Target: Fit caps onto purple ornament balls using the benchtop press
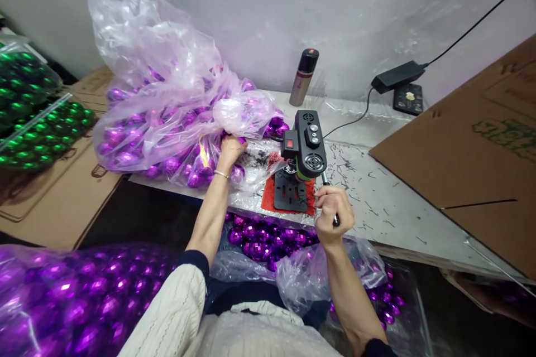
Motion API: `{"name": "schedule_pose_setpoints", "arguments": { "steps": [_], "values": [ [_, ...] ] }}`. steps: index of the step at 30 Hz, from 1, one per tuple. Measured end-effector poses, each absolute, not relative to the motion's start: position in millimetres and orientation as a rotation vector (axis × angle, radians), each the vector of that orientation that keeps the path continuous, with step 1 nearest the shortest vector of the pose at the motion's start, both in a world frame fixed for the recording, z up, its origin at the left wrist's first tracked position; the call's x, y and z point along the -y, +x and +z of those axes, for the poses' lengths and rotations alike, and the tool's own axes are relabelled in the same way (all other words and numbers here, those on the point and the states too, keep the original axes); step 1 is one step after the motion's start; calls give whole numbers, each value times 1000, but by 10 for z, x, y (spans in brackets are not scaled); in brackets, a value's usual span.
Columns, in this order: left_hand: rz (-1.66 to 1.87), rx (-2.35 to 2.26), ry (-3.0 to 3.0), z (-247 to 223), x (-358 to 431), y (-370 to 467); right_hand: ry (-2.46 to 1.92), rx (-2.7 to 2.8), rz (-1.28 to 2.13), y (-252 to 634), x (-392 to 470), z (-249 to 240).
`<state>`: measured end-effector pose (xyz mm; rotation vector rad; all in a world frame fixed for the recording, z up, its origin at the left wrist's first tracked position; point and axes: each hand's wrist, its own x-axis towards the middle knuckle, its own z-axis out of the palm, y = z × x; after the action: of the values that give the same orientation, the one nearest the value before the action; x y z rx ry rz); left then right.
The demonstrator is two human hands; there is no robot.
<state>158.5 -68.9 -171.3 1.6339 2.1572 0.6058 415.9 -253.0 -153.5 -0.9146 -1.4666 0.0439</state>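
Observation:
My left hand (233,148) reaches in at the mouth of a clear plastic bag (167,72) full of shiny purple ball ornaments (171,165). Its fingers are mostly hidden by the bag and balls, so whether they hold one is unclear. My right hand (335,213) is wrapped round the black-tipped feed lever (325,177) of a small bench drill press (309,142). The machine's black slotted base (290,194) stands on a red cloth (268,196). No ball can be made out under the drill head.
Below the table edge, an open plastic bag (301,279) holds more purple balls. A spray can (304,78) and a power adapter (397,76) stand behind the drill. Cardboard (473,145) rises at right; bagged green balls (46,134) lie at left. Dark shavings litter the tabletop (360,150).

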Motion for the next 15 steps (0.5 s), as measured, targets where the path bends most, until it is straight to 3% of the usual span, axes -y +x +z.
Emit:
{"name": "schedule_pose_setpoints", "arguments": {
  "steps": [6,9,15],
  "values": [
    [1136,-1472,1151,-1841,1409,1922,-909,1482,46,4166,2523,-1512],
    [1198,-1127,920,-2090,1831,2205,-919,1469,30,4163,2520,-1481],
    [1260,-1154,910,-2516,2169,2579,-946,1486,37,4183,2516,-1438]
  ]
}}
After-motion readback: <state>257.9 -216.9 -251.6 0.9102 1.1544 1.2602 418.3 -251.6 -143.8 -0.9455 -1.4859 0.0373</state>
